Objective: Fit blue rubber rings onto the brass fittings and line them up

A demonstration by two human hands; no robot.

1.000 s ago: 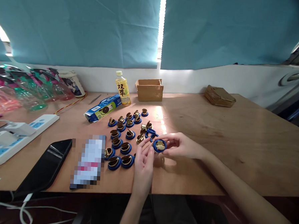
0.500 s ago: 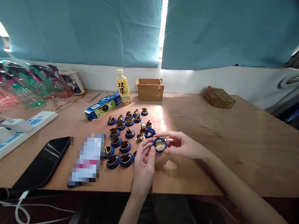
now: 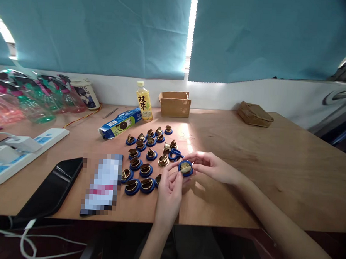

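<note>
Between my two hands, above the table, is a round brass-coloured fitting with a blue ring (image 3: 185, 168), its gold inner face turned up towards me. My left hand (image 3: 170, 191) pinches its lower left edge, thumb in front and fingers behind. From the right, my right hand (image 3: 211, 166) has its fingertips on the upper right rim. Loose blue rings (image 3: 175, 154) lie just beyond my fingers. Beside them are bare brass-coloured fittings (image 3: 163, 160) without a blue ring. To the left stand several like fittings with blue rings (image 3: 145, 170), many with the round lid tilted up.
Left are a black phone (image 3: 52, 189), a blurred-out device (image 3: 102, 185) and a power strip (image 3: 29, 153). Spray bottles (image 3: 42, 103) crowd the far left. A blue box (image 3: 121, 123), a drink bottle (image 3: 144, 101), an open carton (image 3: 174, 105) and a brown package (image 3: 255, 114) line the back.
The fitting has tipped slightly in my fingers. My right fingers have shifted along its rim to the upper right. The whole view has moved a little.
</note>
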